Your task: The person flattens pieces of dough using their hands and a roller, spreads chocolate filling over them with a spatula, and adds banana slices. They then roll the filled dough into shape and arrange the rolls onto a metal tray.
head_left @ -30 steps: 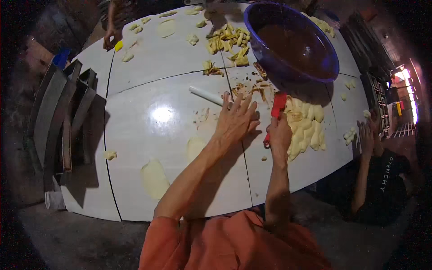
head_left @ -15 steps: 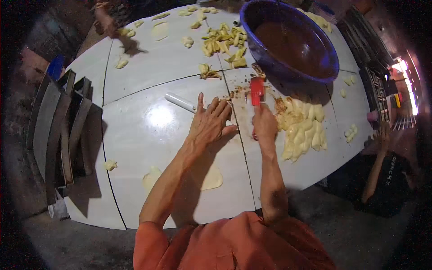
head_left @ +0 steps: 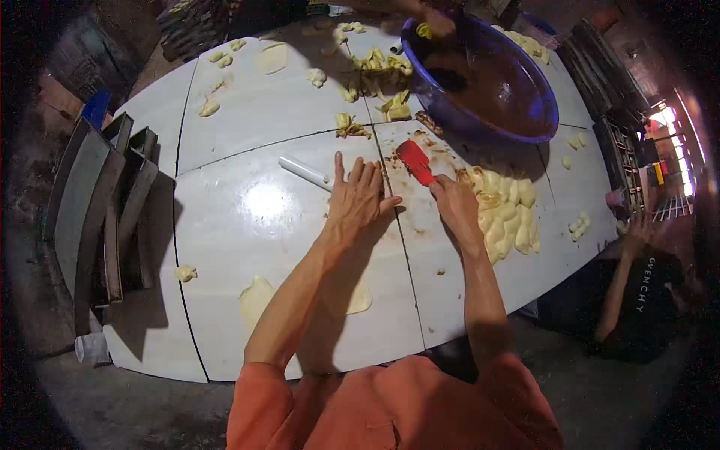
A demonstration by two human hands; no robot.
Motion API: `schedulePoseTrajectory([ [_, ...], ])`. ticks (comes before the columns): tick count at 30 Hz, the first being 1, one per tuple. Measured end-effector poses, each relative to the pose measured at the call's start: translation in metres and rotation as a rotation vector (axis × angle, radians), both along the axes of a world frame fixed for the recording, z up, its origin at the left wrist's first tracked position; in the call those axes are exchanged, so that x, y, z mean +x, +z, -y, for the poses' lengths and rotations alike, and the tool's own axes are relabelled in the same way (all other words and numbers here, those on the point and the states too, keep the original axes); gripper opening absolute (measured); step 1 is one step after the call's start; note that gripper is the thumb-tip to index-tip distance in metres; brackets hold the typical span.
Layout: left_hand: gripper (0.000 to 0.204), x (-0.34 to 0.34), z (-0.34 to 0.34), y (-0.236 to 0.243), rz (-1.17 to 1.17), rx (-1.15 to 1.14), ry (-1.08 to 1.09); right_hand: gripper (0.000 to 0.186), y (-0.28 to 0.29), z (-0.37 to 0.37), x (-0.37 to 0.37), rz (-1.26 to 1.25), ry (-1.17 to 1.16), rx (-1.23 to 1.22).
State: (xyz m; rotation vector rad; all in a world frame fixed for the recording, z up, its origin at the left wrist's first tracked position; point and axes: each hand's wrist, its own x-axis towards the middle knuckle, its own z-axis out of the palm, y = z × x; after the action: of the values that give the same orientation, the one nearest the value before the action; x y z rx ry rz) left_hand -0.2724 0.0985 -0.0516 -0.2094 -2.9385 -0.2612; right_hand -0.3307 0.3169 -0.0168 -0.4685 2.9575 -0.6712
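Observation:
My right hand (head_left: 456, 206) is closed round the handle of a red spatula (head_left: 415, 162), whose blade points to the far left over brown smears on the white table. My left hand (head_left: 357, 196) lies flat with its fingers spread, by the near end of a white tube (head_left: 304, 172); whether it touches the tube I cannot tell. Just right of my right hand sits a mass of pale yellow dough pieces (head_left: 510, 214), browned at its left edge. A flat sheet of dough (head_left: 256, 300) lies partly behind my left forearm.
A big purple basin (head_left: 487, 135) with brown liquid stands at the far right, another person's hand (head_left: 437, 25) above it. Yellow strips (head_left: 381, 61) lie left of it. Long metal trays (head_left: 112, 217) are stacked at the left edge. A person in black (head_left: 637, 300) is at the right.
The spatula blade has swung to the left, and my right hand has shifted slightly right. Another person's arm now reaches over the basin; the hand at the far left has gone.

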Motion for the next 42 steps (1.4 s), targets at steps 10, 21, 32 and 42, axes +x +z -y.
schedulePoseTrajectory([
  [10,0.071,0.053,0.002,0.023,0.037,0.015,0.054,0.032,-0.012,-0.006,-0.059,-0.204,-0.006,0.059],
  [21,0.065,0.221,-0.020,0.029,0.093,0.230,0.236,0.033,-0.001,-0.046,0.009,0.022,-0.261,0.079],
  [32,0.068,0.146,-0.086,0.013,0.046,0.204,0.136,0.032,0.013,0.006,0.045,0.111,-0.287,0.088],
  [42,0.057,0.008,-0.074,-0.020,-0.132,0.067,0.304,0.035,0.004,0.035,0.043,0.181,-0.231,0.018],
])
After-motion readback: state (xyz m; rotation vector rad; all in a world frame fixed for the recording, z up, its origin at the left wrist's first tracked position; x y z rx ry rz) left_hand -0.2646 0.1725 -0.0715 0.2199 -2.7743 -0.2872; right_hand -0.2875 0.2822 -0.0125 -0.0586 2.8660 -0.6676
